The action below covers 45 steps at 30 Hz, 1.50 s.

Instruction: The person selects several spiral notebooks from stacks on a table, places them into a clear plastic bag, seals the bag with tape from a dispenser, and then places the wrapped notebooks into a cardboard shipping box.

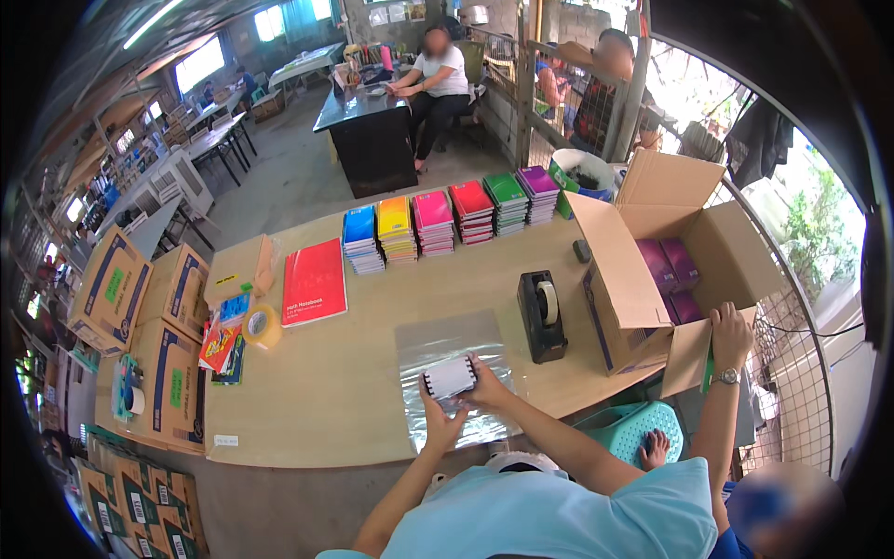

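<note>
A small stack of spiral notebooks (451, 376), white on top with dark binding along its short sides, is held between my two hands. My left hand (443, 421) grips its near left side, fingers partly hidden. My right hand (486, 386) clasps its right edge. Beneath the stack, a clear plastic bag (438, 334) lies flat on the wooden table (307, 401). To the right stands a black tape dispenser (542, 321) with a roll of tape.
Colour-sorted notebook stacks (433, 224) line the far side beside a large red notebook (315, 282). A packing tape roll (262, 326) lies left. At right, a co-worker's hand (732, 337) holds a flap of an open carton (622, 279) containing purple packs. Closed cartons (163, 387) stand left.
</note>
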Motion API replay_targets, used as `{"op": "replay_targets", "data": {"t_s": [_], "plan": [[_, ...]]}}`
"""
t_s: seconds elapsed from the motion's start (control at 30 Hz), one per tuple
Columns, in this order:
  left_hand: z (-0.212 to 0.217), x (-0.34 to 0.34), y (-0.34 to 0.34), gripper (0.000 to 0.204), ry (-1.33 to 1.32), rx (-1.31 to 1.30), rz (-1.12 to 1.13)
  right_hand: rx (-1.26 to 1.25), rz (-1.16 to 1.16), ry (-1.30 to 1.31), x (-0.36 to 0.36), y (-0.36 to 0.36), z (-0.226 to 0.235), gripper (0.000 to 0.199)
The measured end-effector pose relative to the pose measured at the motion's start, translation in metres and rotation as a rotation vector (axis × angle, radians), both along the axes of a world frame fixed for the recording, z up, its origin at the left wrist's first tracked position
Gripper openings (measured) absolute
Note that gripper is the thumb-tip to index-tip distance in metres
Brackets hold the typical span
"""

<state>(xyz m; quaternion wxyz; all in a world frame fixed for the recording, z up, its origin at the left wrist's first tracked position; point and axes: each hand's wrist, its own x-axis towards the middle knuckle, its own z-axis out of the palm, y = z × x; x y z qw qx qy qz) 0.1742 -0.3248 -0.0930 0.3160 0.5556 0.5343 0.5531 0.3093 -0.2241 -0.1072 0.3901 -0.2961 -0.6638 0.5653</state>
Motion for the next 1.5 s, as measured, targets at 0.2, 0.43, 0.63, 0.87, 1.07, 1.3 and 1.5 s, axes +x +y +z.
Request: {"op": "replay_targets", "data": {"t_s": [0.2, 0.43, 0.63, 0.87, 1.07, 1.3, 1.5], "plan": [[0.025, 0.000, -0.005, 0.112, -0.036, 0.004, 0.134, 0.312, -0.264, -0.178, 0.001, -0.017, 0.041, 0.088], [0.029, 0.002, -0.006, 0.113, -0.163, 0.117, 0.202, 0.909, 0.032, -0.673, 0.033, -0.010, 0.165, 0.032], [0.030, 0.001, -0.005, 0.101, -0.201, -0.013, 0.286, 0.651, -0.102, -0.313, 0.021, 0.003, 0.172, 0.025], [0.028, -0.010, -0.004, 0.070, 0.251, 0.169, 0.268, 0.617, -0.208, -0.893, 0.011, 0.029, 0.139, 0.028], [0.061, -0.039, -0.013, 0.053, 0.729, 0.200, 0.127, 0.831, 0.130, -0.677, 0.021, 0.036, 0.188, 0.021], [0.089, -0.082, 0.012, 0.060, 0.896, 0.238, -0.329, 1.066, 0.516, -0.817, 0.021, 0.071, 0.142, 0.007], [0.099, -0.101, 0.029, 0.070, 1.039, 0.215, -0.564, 0.865, 0.713, -0.862, 0.005, 0.073, 0.158, 0.005]]}}
